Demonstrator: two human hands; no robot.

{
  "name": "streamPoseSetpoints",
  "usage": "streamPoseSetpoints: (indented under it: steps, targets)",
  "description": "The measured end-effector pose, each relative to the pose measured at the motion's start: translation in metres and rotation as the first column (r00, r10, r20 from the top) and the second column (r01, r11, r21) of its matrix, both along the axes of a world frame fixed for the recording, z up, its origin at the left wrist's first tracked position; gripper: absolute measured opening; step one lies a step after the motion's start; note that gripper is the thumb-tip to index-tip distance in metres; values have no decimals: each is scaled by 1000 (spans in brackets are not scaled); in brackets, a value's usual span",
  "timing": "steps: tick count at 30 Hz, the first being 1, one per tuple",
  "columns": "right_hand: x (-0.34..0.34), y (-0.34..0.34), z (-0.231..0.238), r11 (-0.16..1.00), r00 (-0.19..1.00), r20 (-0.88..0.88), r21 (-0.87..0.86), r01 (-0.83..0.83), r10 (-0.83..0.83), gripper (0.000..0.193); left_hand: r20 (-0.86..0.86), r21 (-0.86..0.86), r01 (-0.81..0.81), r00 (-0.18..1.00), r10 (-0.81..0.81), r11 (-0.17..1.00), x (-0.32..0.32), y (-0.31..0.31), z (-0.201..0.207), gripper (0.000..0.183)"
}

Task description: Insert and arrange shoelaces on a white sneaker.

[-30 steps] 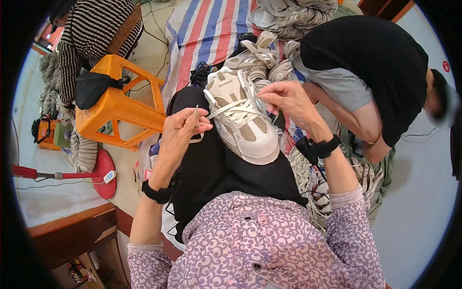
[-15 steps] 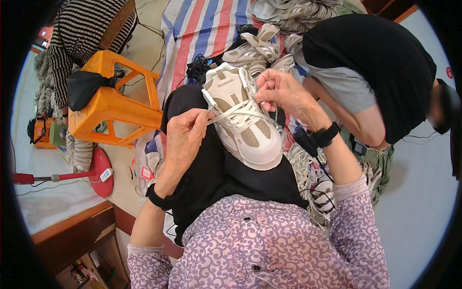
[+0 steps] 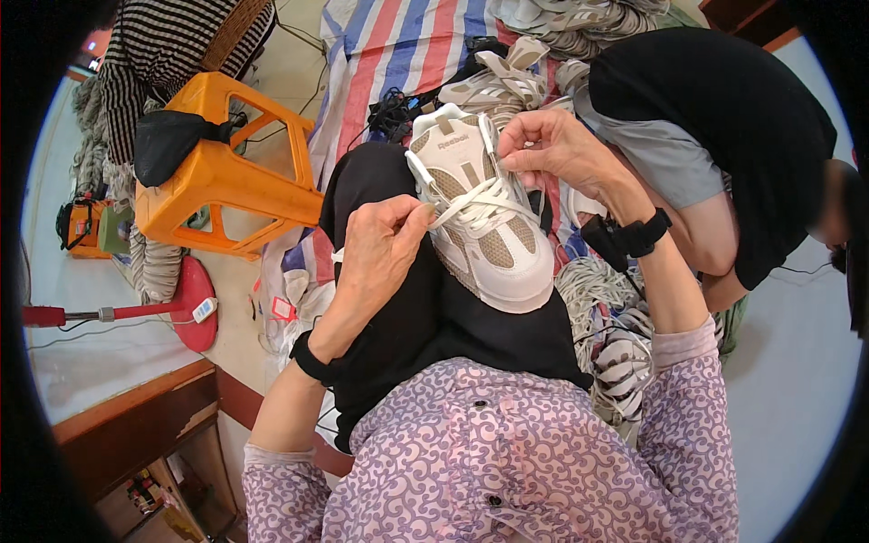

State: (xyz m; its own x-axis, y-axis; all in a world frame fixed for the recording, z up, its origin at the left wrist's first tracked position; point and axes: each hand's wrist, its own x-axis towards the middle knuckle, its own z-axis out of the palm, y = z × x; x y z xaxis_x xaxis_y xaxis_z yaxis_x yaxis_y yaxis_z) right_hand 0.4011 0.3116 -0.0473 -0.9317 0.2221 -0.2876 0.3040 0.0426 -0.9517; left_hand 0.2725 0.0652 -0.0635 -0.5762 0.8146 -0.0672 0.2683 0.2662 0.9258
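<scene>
A beige and white sneaker (image 3: 507,264) rests on my black-trousered lap, toe towards me. Its pale shoelace (image 3: 480,201) crosses over the tongue in several strands. At the shoe's left edge, my left hand (image 3: 385,249) is closed, pinching the shoelace between thumb and forefinger. My right hand (image 3: 566,154) is closed in a pinch beside the upper right eyelets. What lies between its fingertips is too small to make out.
On my left stands an orange plastic stool (image 3: 195,195) with a black pouch (image 3: 172,145) on it. A crouching person in black (image 3: 715,118) is close on my right. Shoe uppers (image 3: 493,86) lie ahead on a striped sheet (image 3: 398,45); loose laces (image 3: 588,294) pile beside my right leg.
My right hand has shifted slightly up and away from the crossed laces. The lace stretch visible at my left hand is shorter. The whole view has shifted slightly.
</scene>
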Motion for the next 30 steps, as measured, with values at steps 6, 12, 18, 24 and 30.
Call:
streamPoseSetpoints:
  steps: [6,12,18,24,30]
  targets:
    - [1,-10,-6,991,992,-98,-111,74,-85,10,-59,-48,-14,998,11,999,1,6,-2,24]
    - [-12,-38,10,624,869,-437,752,213,230,9,-371,-78,15,928,-43,997,9,11,7,23]
    - [-24,-61,-1,738,884,-404,667,107,236,12,-611,-39,7,791,-29,999,11,20,10,22]
    - [-29,-60,9,755,924,-245,653,-66,293,9,46,-205,73,997,-64,976,-2,-2,17,32]
    - [-30,-76,8,586,908,-247,810,3,338,5,-19,-264,51,998,-58,963,-4,8,9,27]
